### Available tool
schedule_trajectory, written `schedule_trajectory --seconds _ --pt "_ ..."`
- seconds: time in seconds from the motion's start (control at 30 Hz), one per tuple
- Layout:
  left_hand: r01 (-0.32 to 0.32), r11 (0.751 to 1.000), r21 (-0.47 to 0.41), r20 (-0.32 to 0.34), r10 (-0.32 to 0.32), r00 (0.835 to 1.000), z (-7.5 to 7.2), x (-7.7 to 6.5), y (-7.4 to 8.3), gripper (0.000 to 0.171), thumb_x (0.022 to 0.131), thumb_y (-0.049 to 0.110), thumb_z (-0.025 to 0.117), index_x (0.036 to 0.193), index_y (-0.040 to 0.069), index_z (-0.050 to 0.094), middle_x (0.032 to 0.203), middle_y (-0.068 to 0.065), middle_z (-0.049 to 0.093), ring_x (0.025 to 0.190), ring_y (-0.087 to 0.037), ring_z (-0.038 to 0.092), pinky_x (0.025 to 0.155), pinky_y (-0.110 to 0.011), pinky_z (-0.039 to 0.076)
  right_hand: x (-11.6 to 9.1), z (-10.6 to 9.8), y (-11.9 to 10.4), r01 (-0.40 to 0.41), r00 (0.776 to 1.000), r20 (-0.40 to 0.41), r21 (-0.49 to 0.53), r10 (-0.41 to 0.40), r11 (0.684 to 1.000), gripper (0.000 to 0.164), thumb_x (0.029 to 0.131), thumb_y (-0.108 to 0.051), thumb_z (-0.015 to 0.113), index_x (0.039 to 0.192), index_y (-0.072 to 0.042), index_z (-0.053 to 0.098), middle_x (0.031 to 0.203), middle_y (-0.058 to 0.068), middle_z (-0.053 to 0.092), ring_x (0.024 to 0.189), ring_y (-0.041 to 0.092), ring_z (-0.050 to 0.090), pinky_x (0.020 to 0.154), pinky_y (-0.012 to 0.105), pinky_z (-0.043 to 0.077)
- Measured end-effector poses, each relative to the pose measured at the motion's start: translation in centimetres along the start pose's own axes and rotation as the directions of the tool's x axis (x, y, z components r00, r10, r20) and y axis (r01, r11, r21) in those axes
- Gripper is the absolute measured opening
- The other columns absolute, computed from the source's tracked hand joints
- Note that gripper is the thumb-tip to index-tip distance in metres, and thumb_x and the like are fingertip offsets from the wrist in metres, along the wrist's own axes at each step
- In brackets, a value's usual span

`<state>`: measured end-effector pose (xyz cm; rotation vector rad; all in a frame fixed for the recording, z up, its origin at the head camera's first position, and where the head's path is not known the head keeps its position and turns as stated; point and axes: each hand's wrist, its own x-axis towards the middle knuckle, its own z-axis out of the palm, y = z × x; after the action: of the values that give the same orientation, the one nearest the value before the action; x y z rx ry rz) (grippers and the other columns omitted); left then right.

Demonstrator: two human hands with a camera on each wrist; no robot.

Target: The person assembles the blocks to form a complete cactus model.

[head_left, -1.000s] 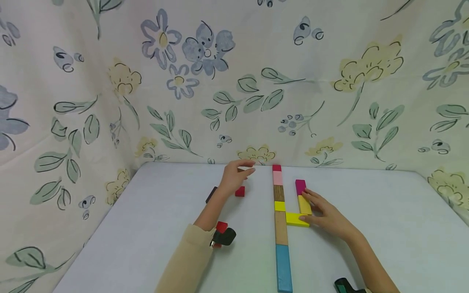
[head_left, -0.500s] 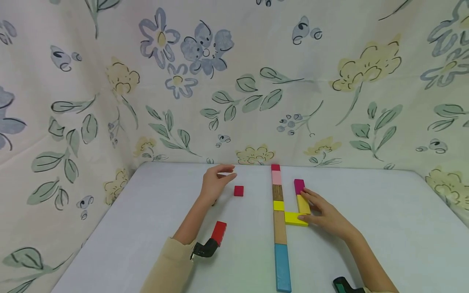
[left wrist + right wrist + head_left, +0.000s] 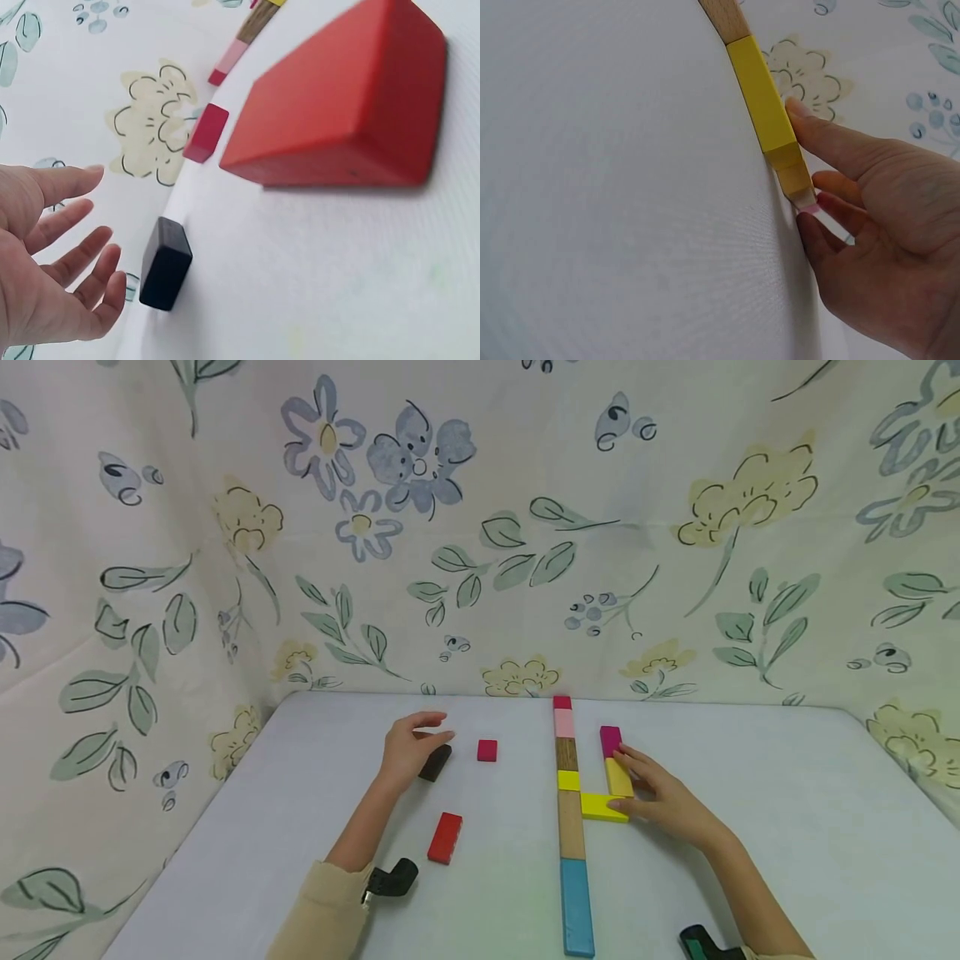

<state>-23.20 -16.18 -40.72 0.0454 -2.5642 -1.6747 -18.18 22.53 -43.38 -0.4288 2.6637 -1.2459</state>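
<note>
My left hand (image 3: 412, 750) hovers over the left of the table, its fingers loosely bent and holding nothing. Right beside it lies a black block (image 3: 435, 763), partly behind the hand in the head view and apart from the fingertips in the left wrist view. On the other side, my right hand (image 3: 670, 792) rests against the blocks with relaxed fingers. Its thumb touches the end of a bright yellow block (image 3: 602, 807); the other fingers lie along an orange-yellow block (image 3: 618, 777) and near a magenta block (image 3: 611, 741).
A long row of blocks runs front to back, from a blue block (image 3: 577, 906) through a tan block (image 3: 571, 825) to a pink one (image 3: 564, 723). A red block (image 3: 445, 838) and a small crimson block (image 3: 487, 751) lie left of it. Flowered cloth hangs behind.
My left hand has moved left, away from the crimson block, bringing the red block and black block into fuller view. The right hand has stayed on its blocks.
</note>
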Motion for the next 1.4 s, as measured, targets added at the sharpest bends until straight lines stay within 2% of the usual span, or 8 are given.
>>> schedule_trajectory --seconds 0.23,0.37,0.53,0.7,0.93,1.17,1.4 --pt "0.051 0.998 0.026 -0.009 -0.051 0.999 -0.5 -0.5 -1.1 0.040 0.099 0.009 0.072 0.137 0.001 0.067 0.136 -0.023 0.064 0.115 -0.037 0.065 0.091 -0.035 0.059 0.0 0.0 -0.1 0.002 1.000 -0.002 -0.006 -0.002 1.000 0.080 0.096 -0.027 0.078 0.160 0.002 0.040 0.170 0.027 0.026 0.147 0.053 0.039 0.114 0.066 0.040" --pt "0.074 0.996 0.052 -0.007 -0.073 0.997 -0.7 -0.6 -1.4 0.042 0.097 0.008 0.074 0.138 0.001 0.067 0.136 -0.023 0.064 0.116 -0.037 0.065 0.090 -0.035 0.060 0.0 0.0 -0.1 -0.001 1.000 -0.004 -0.001 0.001 1.000 0.080 0.095 -0.027 0.078 0.159 0.002 0.040 0.170 0.027 0.026 0.149 0.053 0.037 0.114 0.068 0.038" --pt "0.088 0.992 0.087 0.005 -0.089 0.996 -1.0 -0.6 -1.7 0.045 0.094 0.006 0.077 0.137 -0.001 0.066 0.133 -0.025 0.065 0.113 -0.038 0.065 0.086 -0.034 0.060 0.0 0.0 -0.1 -0.006 1.000 -0.005 0.002 0.006 1.000 0.081 0.095 -0.028 0.078 0.160 0.002 0.040 0.170 0.027 0.026 0.150 0.054 0.034 0.115 0.069 0.036" --pt "0.102 0.987 0.128 0.022 -0.105 0.994 -1.1 -0.6 -1.9 0.046 0.092 0.007 0.081 0.135 -0.002 0.067 0.130 -0.025 0.067 0.115 -0.039 0.065 0.089 -0.038 0.060 0.0 0.0 -0.1 -0.013 1.000 -0.004 0.002 0.013 1.000 0.081 0.095 -0.029 0.078 0.160 0.001 0.040 0.170 0.027 0.025 0.150 0.054 0.034 0.115 0.068 0.037" --pt "0.092 0.983 0.157 0.046 -0.100 0.994 -1.0 -0.6 -2.1 0.045 0.089 0.007 0.083 0.131 -0.003 0.070 0.127 -0.024 0.069 0.112 -0.038 0.066 0.088 -0.038 0.061 0.0 0.0 -0.1 -0.015 1.000 -0.004 -0.009 0.015 1.000 0.081 0.095 -0.029 0.078 0.160 0.001 0.040 0.170 0.028 0.025 0.149 0.054 0.036 0.114 0.067 0.040" --pt "0.063 0.986 0.154 0.108 -0.080 0.991 -1.3 -0.5 -2.3 0.040 0.092 0.005 0.080 0.130 -0.002 0.071 0.130 -0.023 0.068 0.114 -0.038 0.064 0.089 -0.038 0.061 0.0 0.0 -0.1 -0.009 1.000 -0.005 -0.013 0.009 1.000 0.081 0.095 -0.029 0.078 0.160 0.002 0.041 0.170 0.028 0.025 0.148 0.054 0.038 0.113 0.066 0.041" --pt "0.027 0.990 0.136 0.227 -0.058 0.972 -2.0 -0.5 -2.6 0.038 0.095 0.003 0.075 0.132 -0.001 0.070 0.138 -0.023 0.063 0.121 -0.038 0.060 0.092 -0.040 0.059 0.0 0.0 -0.1 0.005 1.000 -0.006 -0.012 -0.005 1.000 0.080 0.095 -0.028 0.078 0.159 0.002 0.041 0.169 0.028 0.025 0.147 0.054 0.039 0.113 0.066 0.040"
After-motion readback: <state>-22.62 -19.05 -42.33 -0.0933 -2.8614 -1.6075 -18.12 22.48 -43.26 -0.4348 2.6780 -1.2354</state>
